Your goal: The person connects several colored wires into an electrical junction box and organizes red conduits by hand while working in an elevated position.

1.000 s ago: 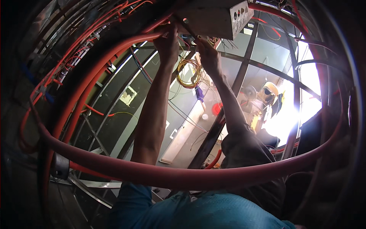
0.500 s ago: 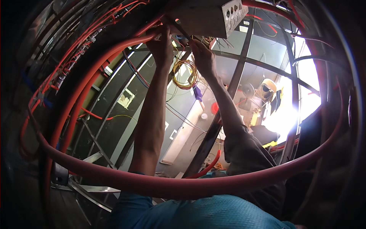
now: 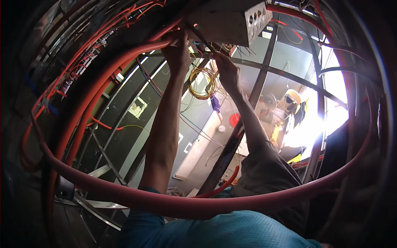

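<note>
Both my arms reach up to a grey metal box [image 3: 223,25] at the top of the view. My left hand [image 3: 178,53] is closed at the box's left underside, where the end of a thick red conduit [image 3: 142,48] meets it; the fingertips are partly in shadow. A dark, narrow bar-shaped tool [image 3: 200,36] slants along the box's lower edge, with my right hand [image 3: 228,71] closed on its lower end. The tool's upper tip lies close to my left fingers. Between my wrists hangs a coil of yellow wire [image 3: 202,84], with loose thin wires around it.
A red conduit [image 3: 198,203] bows across the front, below my forearms. More red conduits [image 3: 74,111] run down the left side. Dark metal framing bars [image 3: 261,78] cross behind. A person in a yellow helmet [image 3: 292,96] is at the right, beside a bright opening.
The box and both hands sit slightly lower and further right in the picture. My right elbow has shifted a little; both hands stay closed at the same places.
</note>
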{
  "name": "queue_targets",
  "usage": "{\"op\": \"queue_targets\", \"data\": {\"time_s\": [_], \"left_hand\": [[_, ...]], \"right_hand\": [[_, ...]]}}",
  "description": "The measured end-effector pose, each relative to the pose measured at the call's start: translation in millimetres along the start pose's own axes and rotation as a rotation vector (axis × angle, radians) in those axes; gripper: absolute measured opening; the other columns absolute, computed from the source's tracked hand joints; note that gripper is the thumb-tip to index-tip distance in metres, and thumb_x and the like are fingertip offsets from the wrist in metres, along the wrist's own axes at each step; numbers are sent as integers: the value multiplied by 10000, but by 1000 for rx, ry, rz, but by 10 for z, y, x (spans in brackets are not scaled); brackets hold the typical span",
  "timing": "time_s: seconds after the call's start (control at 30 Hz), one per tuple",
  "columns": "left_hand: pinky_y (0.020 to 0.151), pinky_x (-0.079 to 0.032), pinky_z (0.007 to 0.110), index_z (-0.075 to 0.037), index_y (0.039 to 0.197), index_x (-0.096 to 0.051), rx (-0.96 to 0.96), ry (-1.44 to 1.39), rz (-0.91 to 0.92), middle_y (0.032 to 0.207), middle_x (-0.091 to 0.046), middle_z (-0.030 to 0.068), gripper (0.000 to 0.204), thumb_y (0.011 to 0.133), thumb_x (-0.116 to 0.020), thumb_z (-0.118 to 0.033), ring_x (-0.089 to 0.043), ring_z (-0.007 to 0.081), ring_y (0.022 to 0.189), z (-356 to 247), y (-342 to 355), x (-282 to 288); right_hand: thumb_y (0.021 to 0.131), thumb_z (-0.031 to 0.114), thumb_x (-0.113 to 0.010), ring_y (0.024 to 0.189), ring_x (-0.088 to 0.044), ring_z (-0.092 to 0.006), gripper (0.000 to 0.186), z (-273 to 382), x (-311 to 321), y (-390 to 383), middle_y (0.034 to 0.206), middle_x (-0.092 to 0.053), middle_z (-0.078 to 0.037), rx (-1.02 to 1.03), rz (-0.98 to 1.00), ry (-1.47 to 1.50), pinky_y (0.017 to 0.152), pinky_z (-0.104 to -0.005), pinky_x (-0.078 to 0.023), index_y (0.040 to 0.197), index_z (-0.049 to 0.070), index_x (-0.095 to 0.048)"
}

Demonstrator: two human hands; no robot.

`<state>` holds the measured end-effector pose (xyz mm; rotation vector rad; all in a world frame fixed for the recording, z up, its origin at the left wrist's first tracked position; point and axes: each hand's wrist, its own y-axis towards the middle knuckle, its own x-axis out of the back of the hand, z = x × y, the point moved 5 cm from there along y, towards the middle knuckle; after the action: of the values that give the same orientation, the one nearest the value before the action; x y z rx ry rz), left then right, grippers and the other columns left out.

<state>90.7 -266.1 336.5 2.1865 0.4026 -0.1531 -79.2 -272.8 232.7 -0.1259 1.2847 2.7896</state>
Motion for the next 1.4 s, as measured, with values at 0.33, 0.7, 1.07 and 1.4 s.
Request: {"op": "queue_targets", "data": {"time_s": [0.33,0.7,1.07,1.4], "left_hand": [[827,-536,332,-8,1033,-566,47,8,-50,1033,-640,74,286,880,-729,-187,-627,141,952,-79,-47,-61],[872,-537,369,-15,1129,-517,74,-4,-30,1077,-629,80,363,883,-732,-174,-622,166,1004,8,-38,-99],[786,-494,286,-42,990,-535,15,-38,-85,950,-614,17,231,886,-712,-148,-588,95,868,-72,45,-26],[1000,-510,513,-35,1237,-491,107,47,-20,1226,-559,119,455,881,-742,-167,-587,254,1162,35,8,-32]], "right_hand": [[999,218,-591,799,-684,-116,250,196,-46,121,902,-713,-108,150,-21,-46,668,-283,-521,1204,95,-664],[1008,252,-565,737,-708,-162,264,36,-66,169,858,-716,-127,-100,40,-79,620,-312,-524,1202,101,-661],[1002,246,-582,742,-671,-133,259,0,-64,12,937,-727,-107,-36,23,-13,646,-292,-510,1198,99,-668],[998,246,-581,754,-716,-187,248,174,-101,190,818,-703,-106,-37,-17,-87,637,-315,-534,1145,62,-660]]}}
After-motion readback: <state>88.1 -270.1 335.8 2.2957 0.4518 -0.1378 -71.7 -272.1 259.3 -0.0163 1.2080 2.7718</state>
